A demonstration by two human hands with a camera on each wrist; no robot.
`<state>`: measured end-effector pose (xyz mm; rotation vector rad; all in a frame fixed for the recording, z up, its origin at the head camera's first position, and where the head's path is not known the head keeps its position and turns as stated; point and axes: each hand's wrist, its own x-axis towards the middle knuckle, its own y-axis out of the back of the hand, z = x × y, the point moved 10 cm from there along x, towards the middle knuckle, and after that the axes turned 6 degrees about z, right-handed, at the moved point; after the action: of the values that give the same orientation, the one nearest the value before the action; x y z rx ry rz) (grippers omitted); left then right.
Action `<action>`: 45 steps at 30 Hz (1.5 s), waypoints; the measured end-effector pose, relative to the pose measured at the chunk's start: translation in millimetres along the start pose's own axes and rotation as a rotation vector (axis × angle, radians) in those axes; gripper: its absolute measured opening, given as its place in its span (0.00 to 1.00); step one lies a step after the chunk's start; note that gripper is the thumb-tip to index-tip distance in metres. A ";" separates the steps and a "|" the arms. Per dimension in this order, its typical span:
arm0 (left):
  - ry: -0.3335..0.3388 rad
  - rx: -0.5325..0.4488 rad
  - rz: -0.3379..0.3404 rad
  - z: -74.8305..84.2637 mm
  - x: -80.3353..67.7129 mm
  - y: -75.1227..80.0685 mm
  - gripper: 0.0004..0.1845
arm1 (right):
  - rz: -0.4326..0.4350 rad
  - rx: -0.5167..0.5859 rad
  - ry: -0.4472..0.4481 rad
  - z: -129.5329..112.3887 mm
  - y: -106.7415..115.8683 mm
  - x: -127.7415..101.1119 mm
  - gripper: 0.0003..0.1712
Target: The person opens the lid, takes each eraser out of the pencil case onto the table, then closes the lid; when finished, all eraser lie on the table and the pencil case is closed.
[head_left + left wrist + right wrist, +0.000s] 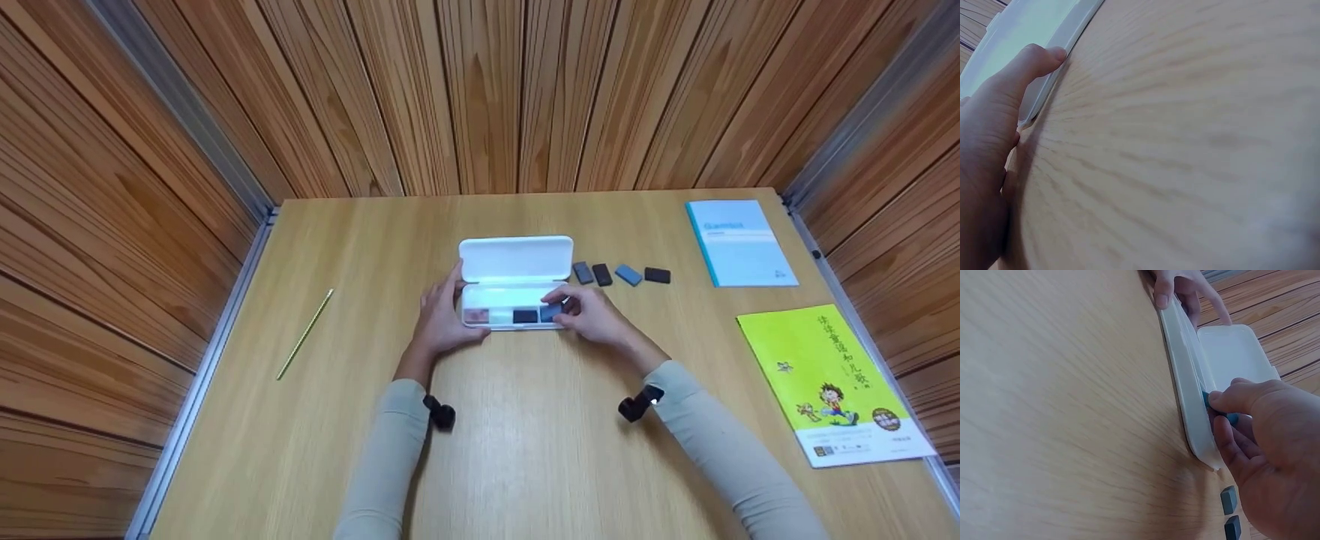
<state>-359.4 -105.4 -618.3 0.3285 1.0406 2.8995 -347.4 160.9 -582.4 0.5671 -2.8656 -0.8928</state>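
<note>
A white pencil case (516,259) lies with its lid raised and leaning back. My left hand (441,315) grips its left end, thumb at the front edge and fingers round the side. At the right end, my right hand (589,313) pinches a blue eraser (1233,418) between thumb and fingers, in the rightmost front compartment. Beside that compartment sits a black eraser (525,316), and a pinkish block (475,316) occupies the leftmost one. In the left wrist view, the left thumb (1044,59) presses on the case's rim.
Right of the case lie a grey eraser (583,273), a black eraser (602,274), a blue eraser (628,275) and another black one (657,275). A gold pencil-like stick (305,334) is far left. A light-blue booklet (742,244) and a yellow-green book (832,382) lie right.
</note>
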 end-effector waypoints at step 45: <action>0.006 0.016 0.011 3.1 -2.2 1.5 0.75 | 0.277 0.107 -0.127 62.1 107.1 -45.3 0.20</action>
<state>-356.6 -104.9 -615.4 0.3276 1.0673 2.9051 -351.7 292.2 -572.1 0.1173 -3.0169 -0.7592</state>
